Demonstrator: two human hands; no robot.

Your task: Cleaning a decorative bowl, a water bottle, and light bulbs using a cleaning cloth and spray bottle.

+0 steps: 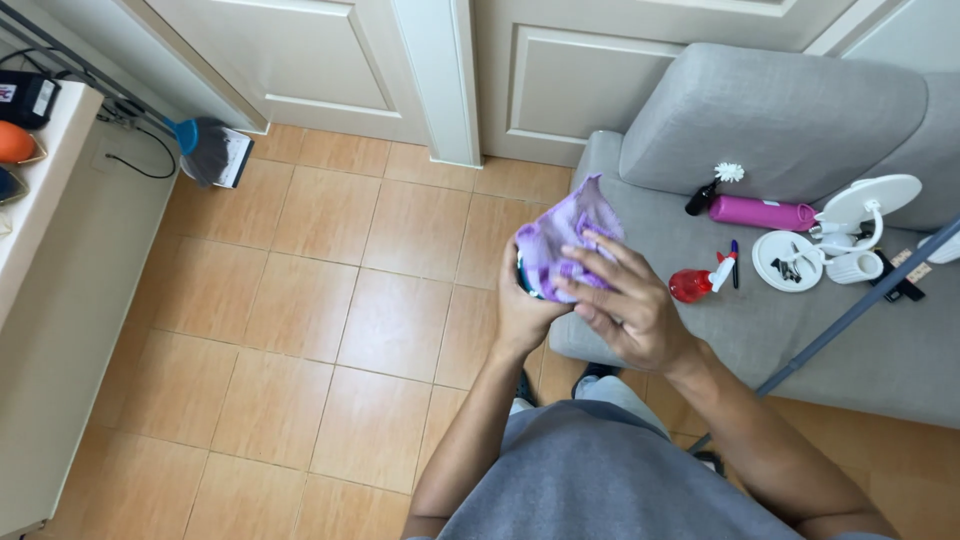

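Grey clothing: the person's grey top (600, 480) fills the bottom edge, nearest the lens, and hides most of the legs and feet; only dark slivers show beside it.
Left hand: the left hand (525, 305) is curled shut around a small dark object, with the purple cloth (565, 238) bunched over it.
Held object: only a dark, teal-edged rim shows at the cloth's left side; what it is cannot be made out.
Right hand: the right hand (620, 300) lies flat on the cloth, fingers spread and pressed against it rather than closed.
Cloth position: held in the air between both hands, in front of the grey sofa (780, 120) and above the orange floor tiles (330, 300).
Sofa seat: a red spray bottle (700, 282), a magenta bottle (762, 213), a dark bottle holding a white flower (712, 187) and a white desk lamp (860, 215) lie on the cushion, well apart from the hands.
Grey pole: a grey pole (850, 315) slants across the sofa; both of its ends are out of view.
Left side: a blue dustpan (210, 150) leans by the doors; the shelf's items are cut off by the frame edge.
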